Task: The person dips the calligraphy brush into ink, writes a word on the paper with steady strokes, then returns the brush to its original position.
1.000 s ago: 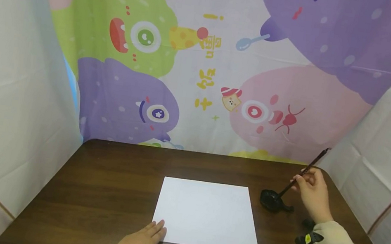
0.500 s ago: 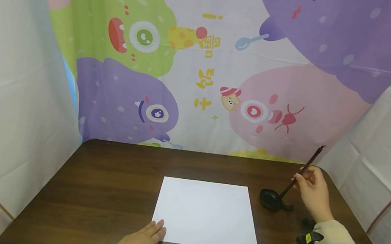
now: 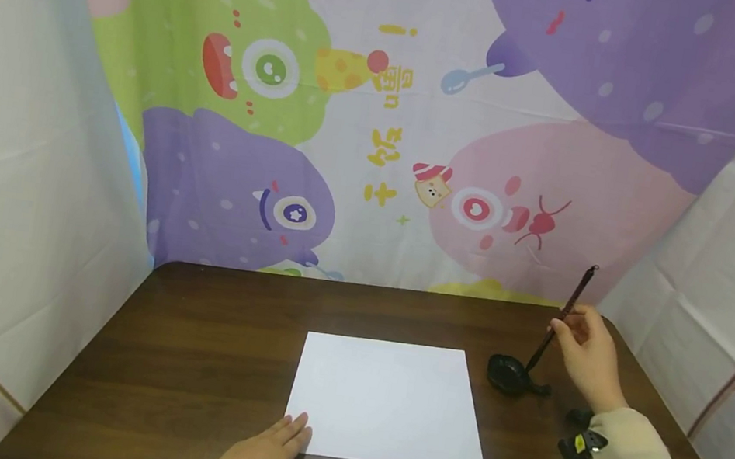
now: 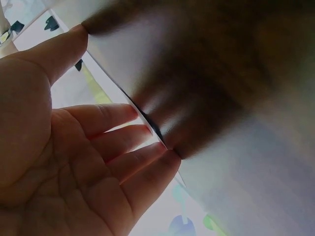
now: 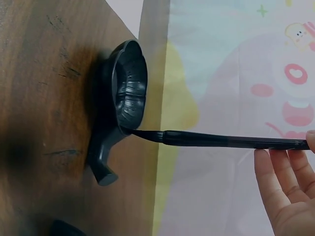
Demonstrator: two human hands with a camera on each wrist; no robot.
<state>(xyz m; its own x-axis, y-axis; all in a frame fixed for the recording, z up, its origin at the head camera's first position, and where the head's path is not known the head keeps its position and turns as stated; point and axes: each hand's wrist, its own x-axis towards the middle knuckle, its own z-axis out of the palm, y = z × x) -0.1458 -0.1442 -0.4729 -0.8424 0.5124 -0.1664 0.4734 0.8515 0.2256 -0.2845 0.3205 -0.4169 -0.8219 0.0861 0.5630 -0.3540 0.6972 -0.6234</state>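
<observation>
A dark calligraphy brush [image 3: 554,332] is pinched between the thumb and fingers of my right hand [image 3: 589,359], its shaft leaning up and away. In the right wrist view the brush's dark tip touches the rim of a black ink dish [image 5: 130,86] with a fluted bowl and a stubby handle. The dish sits to the right of a blank white sheet of paper [image 3: 392,405]. My left hand [image 3: 258,453] lies flat at the paper's lower left corner, straight fingertips resting on its edge; the left wrist view shows those fingers [image 4: 147,179] from the palm side.
Everything stands on a dark brown wooden table [image 3: 202,355]. A patterned curtain [image 3: 365,245] with cartoon figures hangs behind its far edge, and pale cloth [image 3: 21,134] hangs at both sides. A black wrist device [image 3: 580,444] is on my right wrist.
The brush has come more upright, its upper end swinging left, and its tip has shifted toward the dish's right rim near the handle. My left hand and the paper stay put.
</observation>
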